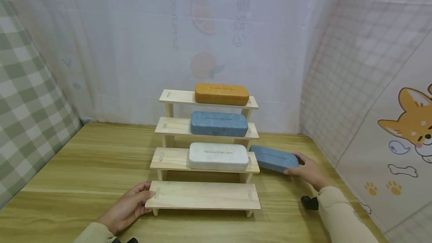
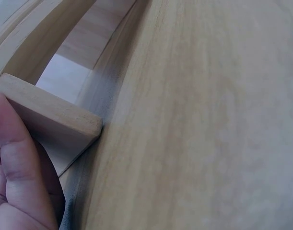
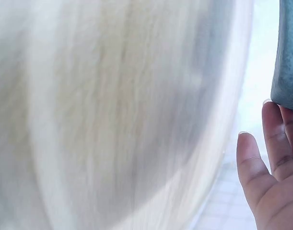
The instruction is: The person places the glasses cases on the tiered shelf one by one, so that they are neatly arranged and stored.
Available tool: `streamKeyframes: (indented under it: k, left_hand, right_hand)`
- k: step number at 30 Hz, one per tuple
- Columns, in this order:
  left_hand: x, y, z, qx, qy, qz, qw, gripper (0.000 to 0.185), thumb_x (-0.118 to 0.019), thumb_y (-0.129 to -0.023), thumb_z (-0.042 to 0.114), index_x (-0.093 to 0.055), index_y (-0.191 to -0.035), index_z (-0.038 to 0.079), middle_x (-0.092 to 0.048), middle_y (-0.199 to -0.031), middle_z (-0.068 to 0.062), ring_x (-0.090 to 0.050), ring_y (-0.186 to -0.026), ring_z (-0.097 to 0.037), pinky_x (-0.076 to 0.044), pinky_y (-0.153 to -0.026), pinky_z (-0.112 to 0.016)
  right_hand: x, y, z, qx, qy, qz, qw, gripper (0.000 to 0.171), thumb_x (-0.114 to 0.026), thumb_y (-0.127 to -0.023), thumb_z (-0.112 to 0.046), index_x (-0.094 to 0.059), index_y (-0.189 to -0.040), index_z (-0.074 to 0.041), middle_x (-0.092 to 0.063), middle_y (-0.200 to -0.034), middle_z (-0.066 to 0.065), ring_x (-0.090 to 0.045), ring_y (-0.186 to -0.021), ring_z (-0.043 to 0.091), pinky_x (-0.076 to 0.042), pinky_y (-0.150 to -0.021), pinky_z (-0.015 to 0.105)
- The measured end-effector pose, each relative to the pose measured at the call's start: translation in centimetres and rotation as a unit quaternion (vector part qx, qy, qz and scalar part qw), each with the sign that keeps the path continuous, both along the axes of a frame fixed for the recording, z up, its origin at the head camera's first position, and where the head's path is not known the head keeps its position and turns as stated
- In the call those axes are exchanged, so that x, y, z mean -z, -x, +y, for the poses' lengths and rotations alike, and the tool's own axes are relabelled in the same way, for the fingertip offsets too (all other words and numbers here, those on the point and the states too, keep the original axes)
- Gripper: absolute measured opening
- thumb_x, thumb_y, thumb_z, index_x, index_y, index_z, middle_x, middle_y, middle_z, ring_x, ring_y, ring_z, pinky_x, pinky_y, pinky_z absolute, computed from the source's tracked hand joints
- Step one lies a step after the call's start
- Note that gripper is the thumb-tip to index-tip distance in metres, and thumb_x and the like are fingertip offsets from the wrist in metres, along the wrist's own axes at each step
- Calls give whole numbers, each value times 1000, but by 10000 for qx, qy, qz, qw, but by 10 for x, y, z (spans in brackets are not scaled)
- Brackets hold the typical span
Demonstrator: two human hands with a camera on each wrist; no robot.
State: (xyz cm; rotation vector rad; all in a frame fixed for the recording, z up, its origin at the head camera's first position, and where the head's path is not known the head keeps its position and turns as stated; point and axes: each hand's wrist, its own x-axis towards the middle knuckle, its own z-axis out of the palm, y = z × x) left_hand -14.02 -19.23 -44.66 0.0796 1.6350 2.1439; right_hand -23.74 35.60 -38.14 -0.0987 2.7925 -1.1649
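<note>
Right hand (image 1: 305, 171) grips the blue-grey felt glasses case (image 1: 274, 158) (three o'clock); left hand (image 1: 129, 207) steadies the wooden stepped rack (image 1: 204, 195); lift the case level.

Dead centre of the head view, the white case (image 1: 218, 156) in front of me carries grey capitals on its lid that I read as "REFUELING FOR CHINA". The blue case (image 1: 219, 123) one step above it bears the same line in darker letters, fainter but legible. The orange case (image 1: 221, 93) on the top step has a line of print along its lid too, too small for me to read. On the curtain (image 1: 202, 29) at upper centre, pale mirrored lettering and some Chinese characters show through beside orange fruit pictures; I cannot make them out. My wrist views show no writing.
</note>
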Motion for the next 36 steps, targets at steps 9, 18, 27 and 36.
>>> streamKeyframes:
  k: [9,18,27,36]
  left_hand:
    - [0,0,1,-13,53,1,10000,53,-48,-100,15,-23,-141,-9,-57,-110,-3,-59,-91,-12,-49,-73,-26]
    - [0,0,1,-74,64,-48,9999,49,-48,-100,14,-27,-139,-8,-57,-108,-3,-59,-90,-12,-49,-73,-26]
    - [-1,0,1,-54,129,-16,9999,53,-49,-99,15,-25,-140,-9,-59,-107,-2,-60,-89,-11,-49,-72,-25]
    - [-1,0,2,-42,166,48,9998,53,-48,-100,16,-24,-140,-9,-57,-110,-3,-59,-91,-12,-49,-74,-26]
  right_hand:
    - [-10,-23,13,165,-39,209,9996,97,-76,-82,-33,-19,-150,5,-24,-148,35,-30,-131,51,-38,-97,62]
    - [-19,-41,23,331,-169,116,9992,98,-74,-84,-36,-14,-153,-1,-23,-149,35,-29,-130,52,-37,-93,65]
    - [-31,-63,24,391,-166,13,9991,98,-73,-85,-38,-12,-154,-1,-19,-150,36,-29,-130,54,-38,-92,65]
    - [-38,-79,22,373,62,185,9991,90,-73,-86,-29,-19,-152,0,-30,-146,32,-41,-124,50,-52,-80,36]
